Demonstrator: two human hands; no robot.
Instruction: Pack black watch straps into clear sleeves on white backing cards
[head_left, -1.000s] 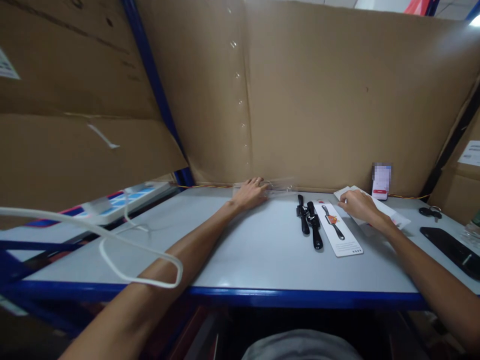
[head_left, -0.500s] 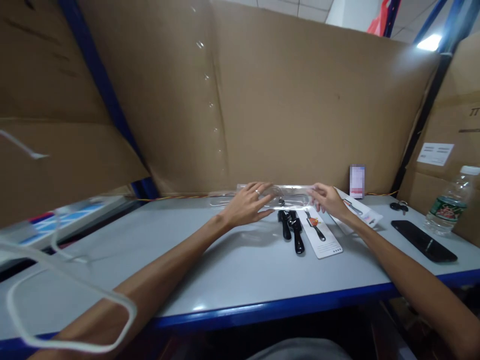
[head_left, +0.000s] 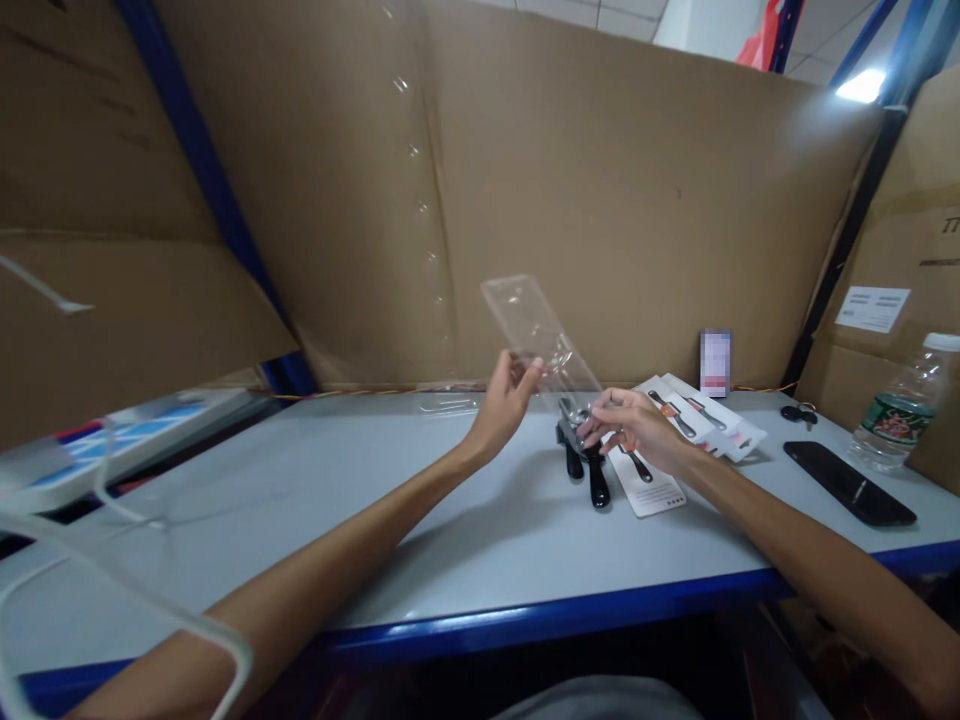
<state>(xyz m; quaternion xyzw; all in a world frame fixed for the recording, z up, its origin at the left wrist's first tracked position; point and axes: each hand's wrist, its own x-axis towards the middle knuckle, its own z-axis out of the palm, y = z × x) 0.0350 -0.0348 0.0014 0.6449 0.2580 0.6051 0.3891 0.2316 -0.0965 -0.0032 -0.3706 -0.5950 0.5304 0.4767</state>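
1. My left hand (head_left: 504, 405) has its grip closed on a long clear plastic blister tray (head_left: 538, 336), thumb on one face and fingers behind, holding it above the tabletop (head_left: 420, 520) with its far end tilted up and to the left.
2. My right hand (head_left: 628, 428) pinches the tray's lower end, fingers curled around that end.
3. Just under the tray's lower end lie two black watch straps (head_left: 592, 472), side by side on the grey tabletop with its blue front edge.
4. Beside the straps, under my right wrist, lies a white printed card (head_left: 651, 487) picturing a watch; more white cards (head_left: 701, 412) fan out behind my hand.
5. Further right lie a black phone (head_left: 850, 482), a bunch of keys (head_left: 798, 413) and a clear water bottle (head_left: 903, 402).
6. A tall brown cardboard sheet (head_left: 600, 200) stands along the back edge.
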